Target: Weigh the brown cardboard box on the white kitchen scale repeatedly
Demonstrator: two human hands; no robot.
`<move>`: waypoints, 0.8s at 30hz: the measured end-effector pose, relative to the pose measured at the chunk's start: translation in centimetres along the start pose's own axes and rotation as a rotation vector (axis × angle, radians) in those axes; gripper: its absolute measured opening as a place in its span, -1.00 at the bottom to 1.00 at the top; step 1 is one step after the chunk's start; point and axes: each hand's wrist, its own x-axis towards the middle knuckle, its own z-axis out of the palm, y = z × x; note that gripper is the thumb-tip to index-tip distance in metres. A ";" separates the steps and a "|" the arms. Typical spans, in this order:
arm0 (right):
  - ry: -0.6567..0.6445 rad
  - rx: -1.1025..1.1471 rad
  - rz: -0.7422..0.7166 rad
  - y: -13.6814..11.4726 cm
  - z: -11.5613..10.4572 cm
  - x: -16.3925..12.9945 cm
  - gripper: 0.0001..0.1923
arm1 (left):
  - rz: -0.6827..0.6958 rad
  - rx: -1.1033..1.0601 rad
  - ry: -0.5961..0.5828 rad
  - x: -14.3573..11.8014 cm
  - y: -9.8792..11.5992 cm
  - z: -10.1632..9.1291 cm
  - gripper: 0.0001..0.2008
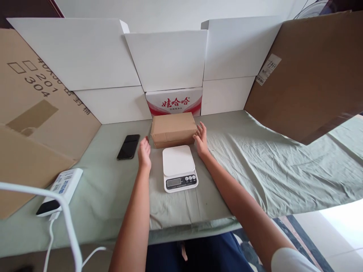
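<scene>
A closed brown cardboard box (173, 128) lies on the green cloth, just behind a white kitchen scale (178, 162). My right hand (201, 139) is at the box's right side, fingers apart, with the thumb at or very near its edge. To the left of the box, my left hand (145, 153) stands on edge with its fingers stretched forward, a small gap away from the cardboard. Neither hand holds anything. Buttons and a blank-looking display face me on the scale, and its platform bears nothing.
A black smartphone (128, 147) lies left of my left hand. Farther left is a white power strip (61, 190) with a white cable (69, 215) looping up in front. White boxes (170, 60) form a back wall, flanked by large brown cartons (309, 71). The table's front edge is near me.
</scene>
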 end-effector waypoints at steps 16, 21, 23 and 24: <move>0.232 0.038 0.183 0.0 -1.3 0.5 -0.26 | -0.012 0.028 -0.023 -0.4 0.0 -0.2 -0.21; 0.216 0.023 0.183 0.3 -1.3 0.5 -0.28 | -0.014 0.039 -0.039 -0.5 0.0 0.0 -0.21; 0.205 0.019 0.182 0.3 -1.4 0.6 -0.27 | -0.015 0.036 -0.040 -0.6 0.0 0.1 -0.21; 0.202 0.016 0.183 0.3 -1.4 0.6 -0.27 | -0.017 0.034 -0.039 -0.6 0.1 0.1 -0.21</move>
